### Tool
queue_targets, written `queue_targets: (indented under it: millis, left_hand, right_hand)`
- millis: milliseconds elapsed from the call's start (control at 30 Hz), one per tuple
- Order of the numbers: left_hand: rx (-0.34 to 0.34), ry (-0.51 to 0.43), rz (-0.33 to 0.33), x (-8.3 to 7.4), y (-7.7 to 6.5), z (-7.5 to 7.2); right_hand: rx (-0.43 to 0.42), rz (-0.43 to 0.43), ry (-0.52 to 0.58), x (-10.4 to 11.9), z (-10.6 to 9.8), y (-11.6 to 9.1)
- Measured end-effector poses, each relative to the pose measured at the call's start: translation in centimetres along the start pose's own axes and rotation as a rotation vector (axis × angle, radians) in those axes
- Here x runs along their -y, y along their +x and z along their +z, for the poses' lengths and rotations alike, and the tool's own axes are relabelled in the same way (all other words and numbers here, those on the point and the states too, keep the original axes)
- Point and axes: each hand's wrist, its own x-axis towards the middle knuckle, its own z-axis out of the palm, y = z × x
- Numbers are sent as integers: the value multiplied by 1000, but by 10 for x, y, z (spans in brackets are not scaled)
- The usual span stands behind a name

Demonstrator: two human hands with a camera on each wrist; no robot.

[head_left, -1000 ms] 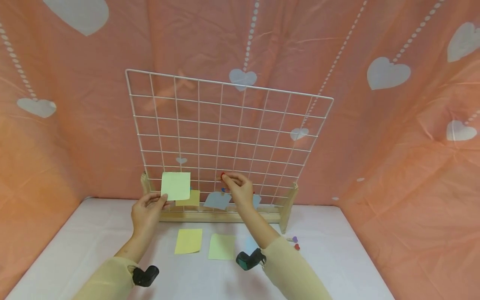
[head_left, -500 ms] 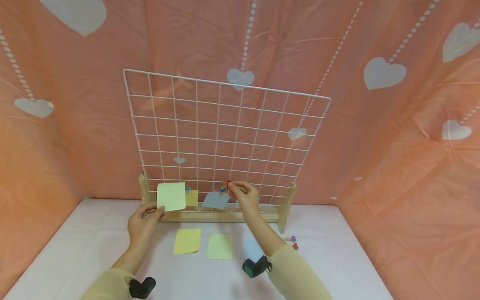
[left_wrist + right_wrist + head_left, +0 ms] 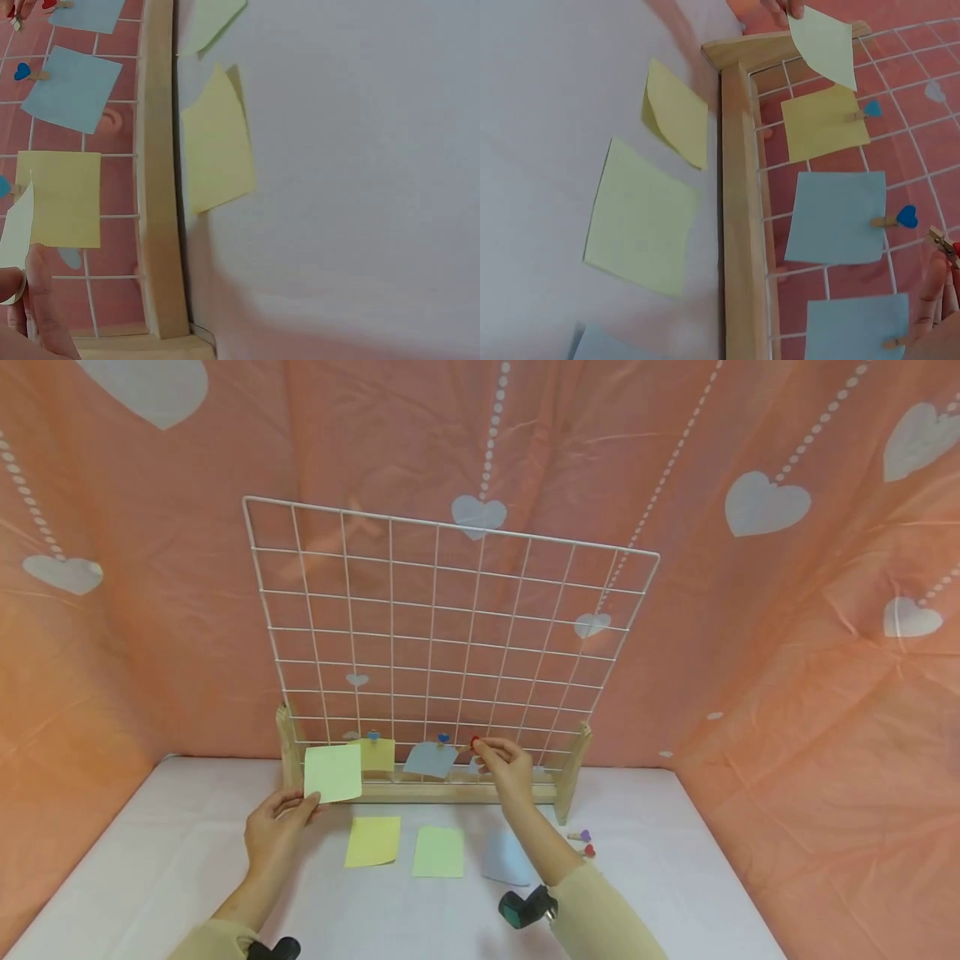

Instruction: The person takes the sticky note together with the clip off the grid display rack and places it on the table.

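Note:
My left hand [image 3: 274,833] pinches a light green sticky note [image 3: 332,773] by its lower edge, before the lower left of a white wire grid [image 3: 480,531]. Between thumb and fingertips, my right hand [image 3: 512,774] holds a small wooden clothespin [image 3: 940,241] with a red heart, near the grid's lower right. Clipped along the bottom wires are a yellow note [image 3: 381,755] with a light blue heart peg and a blue note [image 3: 430,761] with a dark blue heart peg. A second blue note [image 3: 855,326] hangs beside them, mostly hidden behind my right hand in the head view.
A wooden stand [image 3: 435,794] bears the grid. On the white table [image 3: 645,893] lie yellow [image 3: 372,842], green [image 3: 438,852] and blue [image 3: 506,858] notes. Farther right lie a purple heart peg [image 3: 584,836] and a red heart peg [image 3: 588,851]. An orange curtain [image 3: 817,693] encloses the space.
The left hand has moved down and a little left with the green note, uncovering the clipped yellow one. The right hand has shifted right and down, carrying the red heart clothespin.

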Motion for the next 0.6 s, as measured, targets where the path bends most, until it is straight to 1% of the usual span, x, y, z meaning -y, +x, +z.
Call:
queue_targets:
  millis: [67, 100, 200, 367, 467, 600]
  left_hand:
    - [-5, 11, 0, 2, -1, -2]
    - [-9, 19, -1, 3, -1, -3]
    - [-12, 20, -10, 5, -2, -6]
    - [-11, 45, -32, 10, -3, -11]
    - [-8, 52, -46, 15, -5, -13]
    - [-6, 69, -50, 19, -7, -16]
  right_hand:
    - [-8, 9, 7, -2, -3, -1]
    - [-10, 21, 6, 0, -4, -3]
    - [-24, 34, 16, -4, -9, -4]
    - [-14, 57, 31, -10, -19, -7]
    - [-13, 72, 8, -11, -26, -9]
    - [-33, 82, -15, -20, -35, -12]
